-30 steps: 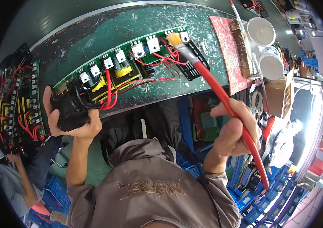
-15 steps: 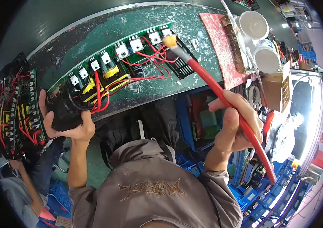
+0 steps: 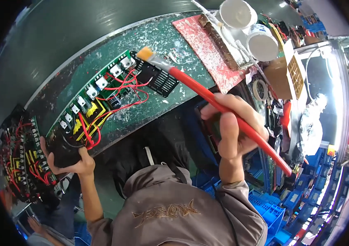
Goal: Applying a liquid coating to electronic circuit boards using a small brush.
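Observation:
A long green circuit board assembly (image 3: 102, 83) lies slantwise on the paint-spotted workbench. White squarish pads line its far edge; red wires and yellow-taped parts (image 3: 94, 110) sit nearer me. My left hand (image 3: 77, 163) is closed around the black part at its left end, with the fingers partly hidden beneath. In my right hand (image 3: 238, 125) is a flat paintbrush (image 3: 197, 85) with a red handle, gripped between thumb and fingers. Its yellowish bristles hover by the board's right end, over a black slotted plate (image 3: 160, 80); whether they touch anything I cannot tell.
Another wired board assembly (image 3: 26, 160) stands at the left, near another person's hand (image 3: 35, 224). A white-smeared red board (image 3: 199, 47), two white tubs (image 3: 262, 43), a tape roll (image 3: 260, 89) and a cardboard box (image 3: 279, 76) are to the right. Blue bins (image 3: 267, 207) stand below.
The view has turned, so the bench and board sit further left. The brush tip has shifted from the board's last white pad to just past its right end. Both hands keep their holds.

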Demonstrator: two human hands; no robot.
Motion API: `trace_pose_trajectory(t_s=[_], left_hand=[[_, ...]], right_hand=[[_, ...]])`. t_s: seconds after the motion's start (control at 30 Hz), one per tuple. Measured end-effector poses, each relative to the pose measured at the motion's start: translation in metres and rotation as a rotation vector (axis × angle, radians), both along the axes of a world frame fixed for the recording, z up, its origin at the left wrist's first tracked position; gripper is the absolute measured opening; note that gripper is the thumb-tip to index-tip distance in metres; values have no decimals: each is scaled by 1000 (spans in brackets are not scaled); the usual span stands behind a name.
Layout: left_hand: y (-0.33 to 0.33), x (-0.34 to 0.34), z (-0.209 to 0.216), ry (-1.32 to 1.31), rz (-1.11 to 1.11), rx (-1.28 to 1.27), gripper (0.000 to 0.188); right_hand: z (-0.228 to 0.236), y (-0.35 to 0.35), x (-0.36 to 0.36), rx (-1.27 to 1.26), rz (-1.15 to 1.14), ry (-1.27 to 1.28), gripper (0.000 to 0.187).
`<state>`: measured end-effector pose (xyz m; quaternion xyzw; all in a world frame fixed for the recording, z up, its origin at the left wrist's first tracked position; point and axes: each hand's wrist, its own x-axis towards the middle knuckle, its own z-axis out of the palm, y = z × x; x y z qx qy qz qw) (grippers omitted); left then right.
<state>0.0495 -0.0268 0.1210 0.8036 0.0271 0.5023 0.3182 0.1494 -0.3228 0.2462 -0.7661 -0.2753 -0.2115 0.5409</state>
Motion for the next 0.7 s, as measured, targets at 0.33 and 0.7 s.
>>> trace_pose_trajectory(t_s=[0.33, 0.7], left_hand=[[1, -3, 1, -6, 8, 27, 67], [0, -5, -4, -16, -3, 52, 71]], right_hand=[[6, 6, 8, -219, 143, -1, 21], [12, 14, 4, -29, 99, -50, 30]])
